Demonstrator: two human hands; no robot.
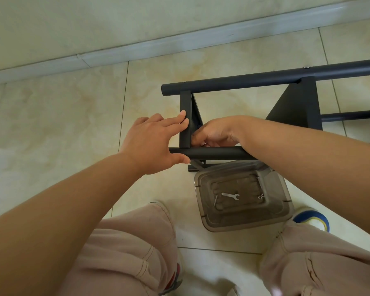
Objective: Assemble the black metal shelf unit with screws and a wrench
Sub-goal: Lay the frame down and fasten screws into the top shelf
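The black shelf frame [239, 81] lies on its side on the tiled floor [51, 116], with its near tube [214, 153] running left to right just beyond the person's knees. The left hand [152, 142] steadies the joint: straight fingers press on the short upright panel [185, 120] and the thumb rests along the near tube, so the hand is open rather than clasped. The right hand [216, 133] reaches inside the corner, fingers curled and pinching something small and shiny, probably a screw or nut, though it is too hidden to name. To do this well, I would keep the panel pressed square against the tube so the holes line up, start the fastener by fingertip until it catches, and only then fetch the wrench [231, 195], which lies in the clear plastic tub [203, 212] near the knees with a few loose screws. The hole itself is behind the right hand, the right end of the frame is cut off, and how many joints remain cannot be judged.
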